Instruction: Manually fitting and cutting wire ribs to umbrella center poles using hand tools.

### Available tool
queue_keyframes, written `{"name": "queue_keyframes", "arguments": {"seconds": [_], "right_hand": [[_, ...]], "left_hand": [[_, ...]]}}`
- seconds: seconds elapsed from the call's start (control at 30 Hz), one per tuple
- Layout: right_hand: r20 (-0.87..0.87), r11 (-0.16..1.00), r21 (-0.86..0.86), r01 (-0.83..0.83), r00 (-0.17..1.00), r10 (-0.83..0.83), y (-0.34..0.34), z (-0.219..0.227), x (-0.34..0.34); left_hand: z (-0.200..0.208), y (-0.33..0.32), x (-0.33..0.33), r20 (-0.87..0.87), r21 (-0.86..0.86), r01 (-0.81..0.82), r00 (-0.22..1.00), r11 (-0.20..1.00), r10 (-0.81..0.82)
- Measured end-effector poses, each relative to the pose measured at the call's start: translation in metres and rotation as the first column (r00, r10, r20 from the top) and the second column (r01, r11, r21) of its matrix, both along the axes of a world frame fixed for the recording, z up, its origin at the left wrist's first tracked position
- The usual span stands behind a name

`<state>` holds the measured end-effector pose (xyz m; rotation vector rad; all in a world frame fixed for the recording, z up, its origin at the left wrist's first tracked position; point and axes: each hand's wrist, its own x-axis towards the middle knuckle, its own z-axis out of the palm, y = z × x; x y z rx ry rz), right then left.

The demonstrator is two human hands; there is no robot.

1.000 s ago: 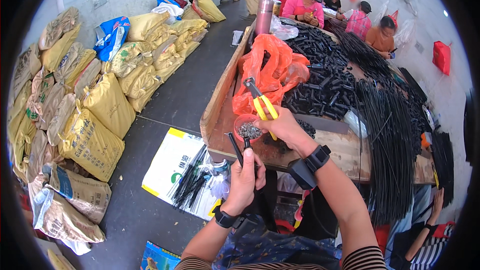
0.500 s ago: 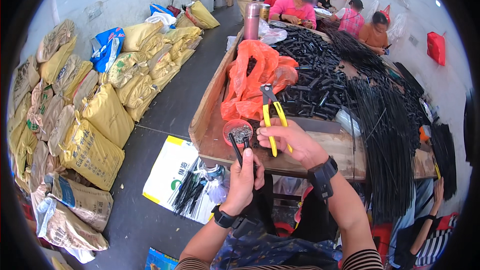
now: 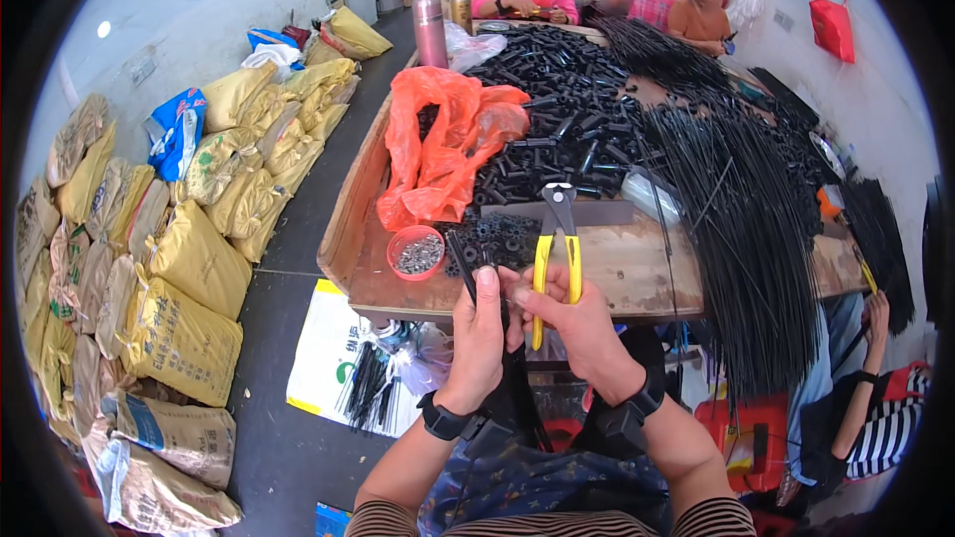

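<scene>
My left hand (image 3: 478, 340) is closed around a slim black rod (image 3: 462, 264), its upper end sticking out past the thumb. My right hand (image 3: 577, 326) grips end-cutting pliers (image 3: 559, 201) with yellow handles, their dark jaws pointing away from me. The fingertips of both hands meet just in front of the table edge; anything small between them is hidden. Beyond the left hand stands a red bowl (image 3: 393, 239) of small metal pieces. Small black rings (image 3: 505, 239) lie in a heap beside it.
Black tubular parts (image 3: 587, 109) cover much of the wooden table (image 3: 627, 268). Long black strips (image 3: 731, 239) hang over its front edge. An orange plastic bag (image 3: 403, 159) and a pink flask (image 3: 430, 32) stand at the left. Full sacks (image 3: 184, 338) line the wall; several people work around the table.
My right hand has come down and left with the pliers, and its fingertips now meet my left hand. The view has shifted, so the table appears further left.
</scene>
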<state>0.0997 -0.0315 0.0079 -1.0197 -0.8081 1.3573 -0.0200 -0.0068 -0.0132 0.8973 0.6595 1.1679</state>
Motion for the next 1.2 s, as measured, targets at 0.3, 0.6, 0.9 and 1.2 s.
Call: {"name": "queue_keyframes", "arguments": {"seconds": [0.3, 0.6, 0.9, 1.2], "right_hand": [[-0.105, 0.999, -0.005, 0.041, 0.994, -0.042, -0.009, -0.006, 0.014], [-0.126, 1.0, -0.015, 0.0, 0.992, -0.002, -0.012, 0.001, 0.017], [-0.085, 0.999, 0.02, 0.032, 0.996, -0.03, -0.012, -0.003, 0.012], [0.322, 0.922, 0.382, 0.069, 0.925, -0.203, -0.014, -0.014, 0.012]], "left_hand": [[0.005, -0.006, 0.018, -0.045, 0.019, 0.013, 0.999, 1.0, -0.013], [0.009, -0.008, 0.021, -0.051, -0.003, 0.009, 0.999, 1.0, -0.009], [0.006, -0.007, 0.018, -0.083, 0.002, 0.013, 0.996, 1.0, -0.013], [0.005, 0.001, 0.005, 0.067, -0.009, 0.253, 0.965, 0.967, -0.252]]}}
